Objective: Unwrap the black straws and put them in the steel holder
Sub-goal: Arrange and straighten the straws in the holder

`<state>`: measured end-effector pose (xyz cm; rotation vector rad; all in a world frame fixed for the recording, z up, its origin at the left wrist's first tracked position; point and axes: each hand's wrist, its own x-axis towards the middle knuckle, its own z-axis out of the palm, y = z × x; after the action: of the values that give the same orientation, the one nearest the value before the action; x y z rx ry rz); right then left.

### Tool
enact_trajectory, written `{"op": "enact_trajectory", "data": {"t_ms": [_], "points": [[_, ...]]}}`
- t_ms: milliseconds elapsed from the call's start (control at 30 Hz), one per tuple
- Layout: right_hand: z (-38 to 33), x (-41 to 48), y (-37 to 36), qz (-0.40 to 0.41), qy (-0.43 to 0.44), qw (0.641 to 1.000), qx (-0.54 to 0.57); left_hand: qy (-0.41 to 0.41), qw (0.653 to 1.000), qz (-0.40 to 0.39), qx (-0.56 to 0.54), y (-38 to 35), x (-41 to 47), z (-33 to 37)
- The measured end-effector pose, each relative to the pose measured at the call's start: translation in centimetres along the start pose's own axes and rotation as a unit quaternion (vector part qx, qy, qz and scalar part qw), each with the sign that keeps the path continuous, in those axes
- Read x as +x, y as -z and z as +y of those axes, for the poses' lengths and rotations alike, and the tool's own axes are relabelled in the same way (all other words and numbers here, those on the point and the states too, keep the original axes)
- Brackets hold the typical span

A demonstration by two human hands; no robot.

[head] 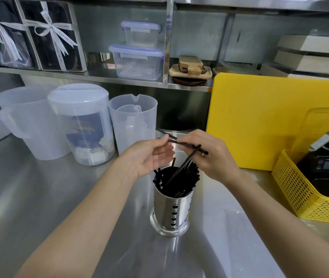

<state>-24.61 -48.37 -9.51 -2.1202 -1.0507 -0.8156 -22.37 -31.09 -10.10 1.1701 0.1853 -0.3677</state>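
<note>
A: Where are we with the straws?

B: Mid-unwrap, we judge. Our left hand [151,157] and right hand [205,155] are both raised just above the steel holder [171,207], working a few black straws [187,145] between them. The holder stands upright on the steel counter [39,197], already crowded with black straws leaning to all sides.

A: What are the fingers doing?

B: The left thumb and forefinger pinch the far end of the straws; the other left fingers hang loosely curled, palm turned toward us. The right fingers close around the straws near their other end, knuckles up. One straw slants down from the right hand into the holder's mouth. We cannot make out any wrapper; if there is clear film on them, it is too fine to tell.

A: And next?

B: Probably we need to pull the ends apart to slip off whatever wrap remains, then tip the straws upright and drop them in. The mouth is nearly full, so we will want to aim for the gap on the near side.

A: Arms?

B: Both forearms reach in from below, converging over the holder, wrists bent slightly inward.
</note>
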Motion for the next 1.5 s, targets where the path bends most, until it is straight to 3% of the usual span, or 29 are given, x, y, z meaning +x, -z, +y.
{"op": "enact_trajectory", "data": {"t_ms": [133,233,333,433,567,700,767,867,967,1167,1333,1500], "points": [[0.2,-0.3,0.0,0.013,-0.081,0.996,0.029,-0.151,0.951,0.151,0.223,0.0,0.2,-0.7],[0.4,-0.6,-0.4,-0.004,-0.108,0.994,0.017,-0.213,0.93,0.102,0.282,0.1,-0.3,-1.7],[0.4,-0.6,-0.8,-0.004,-0.133,0.991,0.027,-0.286,0.892,0.108,0.332,0.0,-0.7,-2.4],[-0.1,0.0,-0.2,0.047,-0.154,0.985,0.064,-0.316,0.881,0.091,0.341,-0.1,-1.0,-2.0],[-0.5,1.4,1.9,0.114,-0.173,0.97,0.13,-0.312,0.868,-0.01,0.387,0.0,-1.5,-1.2],[-0.7,1.7,1.9,-0.028,-0.234,0.94,0.245,-0.258,0.879,-0.128,0.38,-0.9,-1.7,-1.6],[-0.5,1.2,1.3,-0.075,-0.257,0.936,0.227,-0.247,0.876,-0.107,0.4,-1.0,-1.3,-2.5],[0.0,0.3,0.8,-0.063,-0.274,0.938,0.204,-0.194,0.885,-0.072,0.417,-0.5,-0.7,-3.7],[0.3,-0.3,0.5,-0.069,-0.278,0.939,0.193,-0.164,0.864,-0.079,0.47,0.0,-0.4,-4.4],[0.9,-1.5,-1.1,-0.171,-0.306,0.93,0.109,-0.204,0.875,-0.041,0.437,-0.2,-0.3,-4.2],[0.7,-1.9,-1.6,-0.118,-0.281,0.948,0.096,-0.18,0.864,-0.051,0.467,0.3,0.1,-4.9],[1.0,-1.7,-1.5,-0.152,-0.296,0.939,0.092,-0.209,0.861,-0.032,0.463,0.3,0.7,-5.9]]}}
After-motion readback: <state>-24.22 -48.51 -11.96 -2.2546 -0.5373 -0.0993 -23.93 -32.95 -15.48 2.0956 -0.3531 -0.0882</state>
